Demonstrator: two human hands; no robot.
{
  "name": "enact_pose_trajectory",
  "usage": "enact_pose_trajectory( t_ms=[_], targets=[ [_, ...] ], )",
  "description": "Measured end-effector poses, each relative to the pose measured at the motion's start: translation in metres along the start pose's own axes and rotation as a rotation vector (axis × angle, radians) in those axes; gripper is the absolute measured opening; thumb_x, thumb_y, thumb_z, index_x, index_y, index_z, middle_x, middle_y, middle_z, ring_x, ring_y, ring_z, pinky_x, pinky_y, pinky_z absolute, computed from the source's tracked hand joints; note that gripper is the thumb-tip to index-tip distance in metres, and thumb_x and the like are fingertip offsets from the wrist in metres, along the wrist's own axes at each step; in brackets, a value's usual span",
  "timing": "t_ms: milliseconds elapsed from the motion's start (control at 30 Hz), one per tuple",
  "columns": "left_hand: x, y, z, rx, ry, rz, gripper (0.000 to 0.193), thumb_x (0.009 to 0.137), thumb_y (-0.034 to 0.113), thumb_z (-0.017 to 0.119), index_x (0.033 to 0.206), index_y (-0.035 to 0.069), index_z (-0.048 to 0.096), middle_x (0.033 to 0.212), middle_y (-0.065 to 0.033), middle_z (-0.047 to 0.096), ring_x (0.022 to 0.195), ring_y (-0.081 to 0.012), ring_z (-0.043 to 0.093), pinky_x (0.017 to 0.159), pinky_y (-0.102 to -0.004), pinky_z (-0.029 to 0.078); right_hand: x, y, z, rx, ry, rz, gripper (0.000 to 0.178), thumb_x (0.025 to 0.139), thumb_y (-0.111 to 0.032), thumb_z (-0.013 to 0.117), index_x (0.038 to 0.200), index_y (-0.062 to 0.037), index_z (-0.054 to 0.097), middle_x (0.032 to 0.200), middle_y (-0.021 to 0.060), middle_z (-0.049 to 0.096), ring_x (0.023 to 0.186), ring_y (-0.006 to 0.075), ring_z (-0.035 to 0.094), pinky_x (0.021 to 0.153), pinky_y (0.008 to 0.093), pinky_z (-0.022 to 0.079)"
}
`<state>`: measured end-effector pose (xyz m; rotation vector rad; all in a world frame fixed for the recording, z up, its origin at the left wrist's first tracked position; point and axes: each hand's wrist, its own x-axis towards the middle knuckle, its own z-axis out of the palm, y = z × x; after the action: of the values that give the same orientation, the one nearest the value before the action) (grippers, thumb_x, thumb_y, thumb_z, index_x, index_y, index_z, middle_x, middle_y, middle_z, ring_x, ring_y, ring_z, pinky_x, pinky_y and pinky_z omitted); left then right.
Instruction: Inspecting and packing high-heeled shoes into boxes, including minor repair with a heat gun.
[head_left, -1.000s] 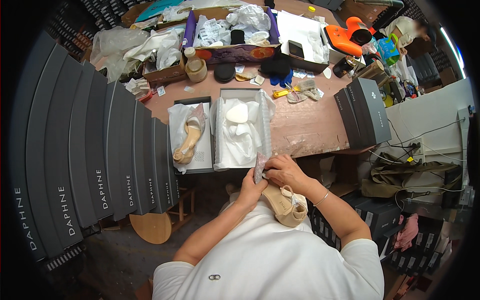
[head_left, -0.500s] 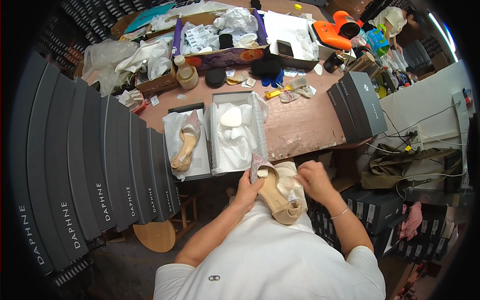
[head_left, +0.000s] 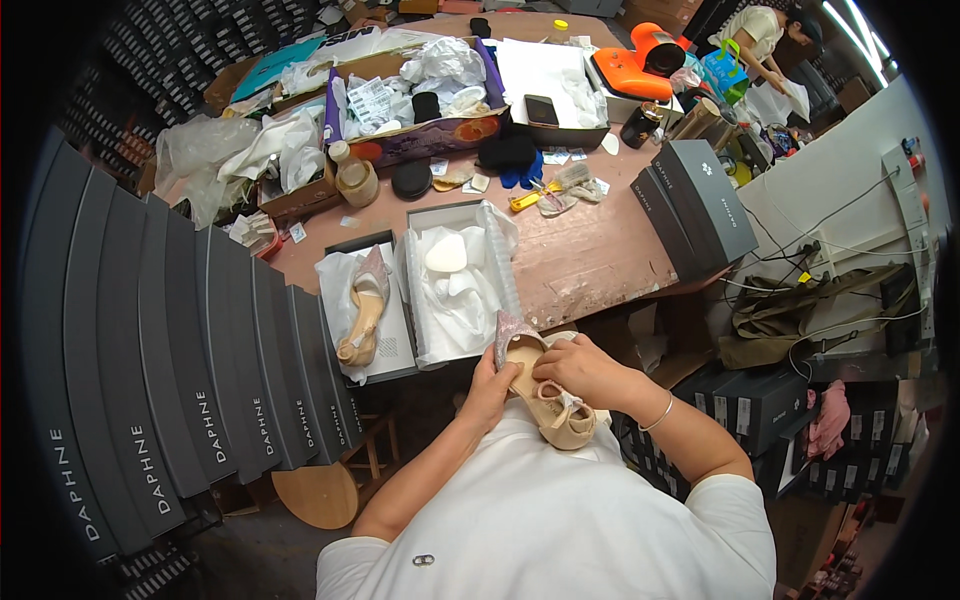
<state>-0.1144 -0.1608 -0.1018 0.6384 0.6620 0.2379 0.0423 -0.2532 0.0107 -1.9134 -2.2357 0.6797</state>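
Observation:
A beige pointed-toe shoe (head_left: 567,424) with a glittery pink toe and an ankle strap lies over my lap, toe pointing away from me. My left hand (head_left: 490,385) grips its toe end from the left side. Over the middle of the shoe, my right hand (head_left: 588,372) is closed, its bent fingers touching the shoe's inside near the strap; what the fingertips pinch, if anything, is hidden. The matching shoe (head_left: 366,310) rests on white paper in a grey box lid (head_left: 398,340) on the table. Beside it, an open shoebox (head_left: 510,290) holds white tissue paper (head_left: 462,325) and a white oval pad (head_left: 446,253).
Stacked grey shoeboxes (head_left: 150,350) rise on my left; more boxes (head_left: 695,210) stand at the table's right. A glue jar (head_left: 355,178), a yellow-handled brush (head_left: 545,195), an orange heat-gun-like device (head_left: 640,70) and a purple carton (head_left: 415,135) lie farther back. Another person works at the far right.
My right hand has moved left from beside the shoe onto it. My left hand keeps its grip on the toe end. The whole view has shifted slightly.

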Motion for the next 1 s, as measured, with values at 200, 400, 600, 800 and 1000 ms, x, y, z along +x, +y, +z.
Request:
enact_pose_trajectory(
  t_ms=[200, 400, 600, 800, 1000],
  targets=[
    [-0.002, 0.015, 0.006, -0.358, -0.063, -0.023, 0.049, 0.092, 0.029, 0.048, 0.132, 0.003, 0.037, 0.120, -0.0130, 0.053, 0.111, -0.0232, 0.054, 0.094, -0.0378, 0.046, 0.016, -0.005, 0.007, 0.187, 0.035, -0.095, 0.037, 0.072, -0.001, 0.063, 0.108, -0.0044, 0.059, 0.101, 0.0107, 0.063, 0.104, 0.0278, 0.055, 0.080, 0.0380, 0.045],
    [0.052, 0.021, -0.005, -0.610, -0.239, -0.083, 0.042, 0.097, 0.042, 0.042, 0.119, 0.006, 0.042, 0.119, -0.0178, 0.053, 0.110, -0.0331, 0.054, 0.094, -0.0485, 0.047, 0.018, 0.000, 0.022, 0.308, -0.090, -0.109, 0.043, 0.083, -0.016, 0.059, 0.121, 0.0013, 0.049, 0.126, 0.0192, 0.051, 0.127, 0.0333, 0.041, 0.097, 0.0501, 0.039],
    [0.060, 0.020, 0.006, -0.186, -0.117, -0.031, 0.030, 0.100, 0.032, 0.040, 0.117, 0.007, 0.043, 0.105, -0.0109, 0.056, 0.095, -0.0231, 0.060, 0.085, -0.0381, 0.051, 0.032, 0.003, 0.032, 0.013, -0.125, 0.187, 0.077, 0.091, -0.063, 0.035, 0.120, 0.0063, 0.049, 0.117, 0.0280, 0.054, 0.122, 0.0384, 0.045, 0.105, 0.0610, 0.021],
    [0.048, 0.041, -0.021, -0.169, 0.024, -0.055, 0.033, 0.100, 0.037, 0.040, 0.115, 0.008, 0.045, 0.100, -0.0092, 0.057, 0.094, -0.0208, 0.060, 0.083, -0.0369, 0.051, 0.083, -0.013, 0.035, 0.155, -0.214, 0.263, 0.071, 0.093, -0.059, 0.035, 0.111, 0.0074, 0.054, 0.103, 0.0277, 0.057, 0.103, 0.0386, 0.054, 0.097, 0.0560, 0.030],
    [0.017, 0.031, -0.013, -0.532, -0.014, 0.005, 0.042, 0.100, 0.043, 0.033, 0.115, 0.007, 0.049, 0.104, -0.0106, 0.060, 0.098, -0.0237, 0.060, 0.087, -0.0394, 0.050, 0.074, -0.025, 0.057, 0.084, 0.221, 0.058, 0.071, 0.093, -0.059, 0.035, 0.112, 0.0074, 0.054, 0.100, 0.0225, 0.057, 0.099, 0.0375, 0.052, 0.093, 0.0552, 0.031]
  ],
)
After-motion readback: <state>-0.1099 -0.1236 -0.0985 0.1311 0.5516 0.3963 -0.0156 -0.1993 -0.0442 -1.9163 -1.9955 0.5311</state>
